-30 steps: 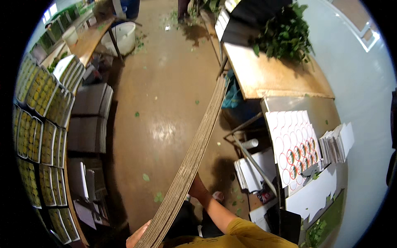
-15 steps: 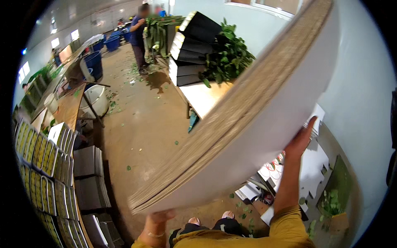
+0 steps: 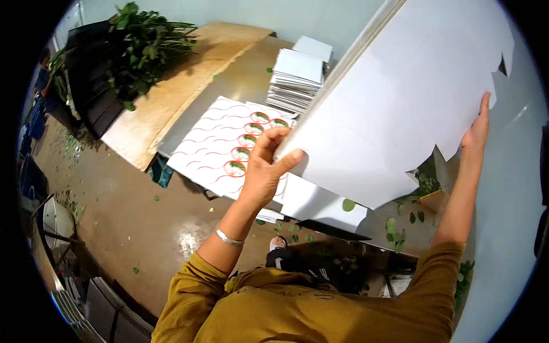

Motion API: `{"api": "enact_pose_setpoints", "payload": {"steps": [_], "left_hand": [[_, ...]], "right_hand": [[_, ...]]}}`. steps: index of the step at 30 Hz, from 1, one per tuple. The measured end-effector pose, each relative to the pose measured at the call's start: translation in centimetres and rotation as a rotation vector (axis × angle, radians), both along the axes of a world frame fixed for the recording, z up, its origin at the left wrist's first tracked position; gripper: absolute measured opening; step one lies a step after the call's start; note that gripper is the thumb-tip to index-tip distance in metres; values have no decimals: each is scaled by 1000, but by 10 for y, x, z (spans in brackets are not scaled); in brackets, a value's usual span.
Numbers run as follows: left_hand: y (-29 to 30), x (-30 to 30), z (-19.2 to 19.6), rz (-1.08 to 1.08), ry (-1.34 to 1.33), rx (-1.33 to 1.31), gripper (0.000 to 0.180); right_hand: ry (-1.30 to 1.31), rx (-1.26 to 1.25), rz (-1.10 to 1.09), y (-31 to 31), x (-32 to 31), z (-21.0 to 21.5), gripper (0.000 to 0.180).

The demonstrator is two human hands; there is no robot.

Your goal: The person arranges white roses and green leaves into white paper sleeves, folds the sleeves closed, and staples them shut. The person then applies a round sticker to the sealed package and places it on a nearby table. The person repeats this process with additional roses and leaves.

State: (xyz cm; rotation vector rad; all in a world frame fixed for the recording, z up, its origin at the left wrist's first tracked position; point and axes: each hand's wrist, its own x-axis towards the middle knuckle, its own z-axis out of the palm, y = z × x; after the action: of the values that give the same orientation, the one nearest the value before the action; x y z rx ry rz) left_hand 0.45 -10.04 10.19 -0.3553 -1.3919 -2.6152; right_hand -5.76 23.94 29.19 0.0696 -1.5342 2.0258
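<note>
A thick stack of large white cardboard sheets [image 3: 394,97] is held tilted between my two hands at the right. My left hand [image 3: 266,166] grips its near left edge, fingers curled and thumb against the white face. My right hand [image 3: 476,134] clasps the notched right edge, thumb pointing up and the other fingers hidden behind. Below the stack, the metal-topped table bears flat white cardboard sheets [image 3: 206,140] printed with red wavy lines and red-and-green ovals. Beyond them stands a pile of smaller white cardboard pieces [image 3: 294,83].
A wooden board [image 3: 171,97] on the table carries leafy green stems [image 3: 143,51] beside black boxes [image 3: 88,74]. A pale wall [image 3: 506,188] borders the right side. Loose leaves lie on the wet floor [image 3: 166,211]. At the far left are another person [image 3: 44,80] and a white tub [image 3: 57,220].
I have turned right toward the table, and the cardboard stack now hangs over its printed sheets. My left hand has come up into view from under the stack's lower end.
</note>
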Motion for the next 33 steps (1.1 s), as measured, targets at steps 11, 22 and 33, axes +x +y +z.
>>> {"api": "enact_pose_setpoints", "payload": {"steps": [11, 22, 33], "left_hand": [[68, -13, -118, -199, -245, -859, 51], [46, 7, -124, -178, -558, -1182, 50], [32, 18, -177, -133, -49, -1409, 38]], "right_hand": [[-860, 383, -198, 109, -92, -204, 87], [-1141, 506, 69, 95, -131, -372, 95], [-707, 1326, 144, 85, -65, -333, 39]]}}
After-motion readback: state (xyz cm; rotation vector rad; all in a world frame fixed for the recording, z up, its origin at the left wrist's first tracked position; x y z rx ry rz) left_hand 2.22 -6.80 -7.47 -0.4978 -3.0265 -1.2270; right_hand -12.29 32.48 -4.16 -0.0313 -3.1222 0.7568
